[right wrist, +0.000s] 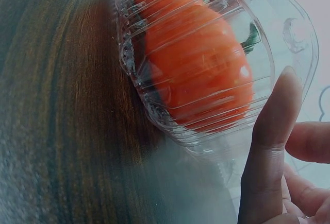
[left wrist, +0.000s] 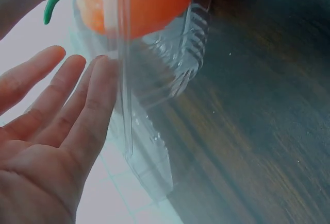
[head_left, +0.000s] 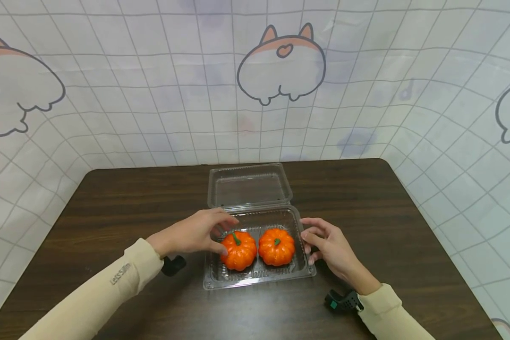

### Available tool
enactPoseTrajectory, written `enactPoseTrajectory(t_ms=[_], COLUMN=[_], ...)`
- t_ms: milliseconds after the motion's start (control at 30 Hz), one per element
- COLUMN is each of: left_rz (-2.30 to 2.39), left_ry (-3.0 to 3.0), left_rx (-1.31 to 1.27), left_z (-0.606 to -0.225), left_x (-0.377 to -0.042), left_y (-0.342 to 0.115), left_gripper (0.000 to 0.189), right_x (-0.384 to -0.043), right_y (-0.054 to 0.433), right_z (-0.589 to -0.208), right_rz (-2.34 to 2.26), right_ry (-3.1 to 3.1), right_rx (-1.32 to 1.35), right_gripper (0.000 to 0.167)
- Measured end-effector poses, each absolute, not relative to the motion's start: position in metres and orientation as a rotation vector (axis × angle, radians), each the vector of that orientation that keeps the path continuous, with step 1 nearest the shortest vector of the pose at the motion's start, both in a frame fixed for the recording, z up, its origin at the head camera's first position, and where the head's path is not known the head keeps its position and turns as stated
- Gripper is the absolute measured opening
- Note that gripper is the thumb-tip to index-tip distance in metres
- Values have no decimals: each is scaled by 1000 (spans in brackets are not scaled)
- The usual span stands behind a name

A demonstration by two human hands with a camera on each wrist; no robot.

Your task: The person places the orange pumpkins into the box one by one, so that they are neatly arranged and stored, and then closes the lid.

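- One pale gridded wall covering (head_left: 187,85), printed with cartoon animal rumps, filled the upper half of the frame.
- Below it, a dark wooden table (head_left: 365,198) spanned the lower half.
- A clear plastic container (head_left: 259,279) sat low in the centre, its lid (head_left: 248,186) folded back toward mid-frame.
- Two cream sleeves (head_left: 97,288) entered from the lower left and lower right.
- The left hand (head_left: 197,232), left of centre, had its thumb and fingers spread about the left pumpkin; I could not tell whether they touched.
- The right hand (head_left: 333,248), right of centre, had loosely bent fingers beside the container's right rim; contact was unclear.
- The left pumpkin (head_left: 240,252) and right pumpkin (head_left: 277,248), both orange, lay side by side inside, lower centre.
- Each bore a small green stem (head_left: 276,242).
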State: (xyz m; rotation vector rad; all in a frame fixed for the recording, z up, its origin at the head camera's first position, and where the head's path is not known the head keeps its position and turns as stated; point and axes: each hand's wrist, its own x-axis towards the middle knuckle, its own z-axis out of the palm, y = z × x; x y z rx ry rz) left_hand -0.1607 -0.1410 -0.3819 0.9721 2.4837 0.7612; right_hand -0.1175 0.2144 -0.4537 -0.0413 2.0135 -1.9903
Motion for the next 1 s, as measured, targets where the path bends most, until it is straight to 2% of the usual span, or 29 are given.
enactPoseTrajectory(t_ms=[433, 1000], left_rz=[984, 1363], left_ry=[2647, 2800], left_rx=[863, 394], left_z=[-380, -411], left_x=[-175, -210], left_y=[-161, -184], left_gripper=[63, 47], right_x=[-117, -117], right_y=[215, 214], right_z=[-454, -455], right_rz=[-1987, -1999], right_ry=[2012, 1996], right_rx=[-46, -44], right_gripper=[47, 47])
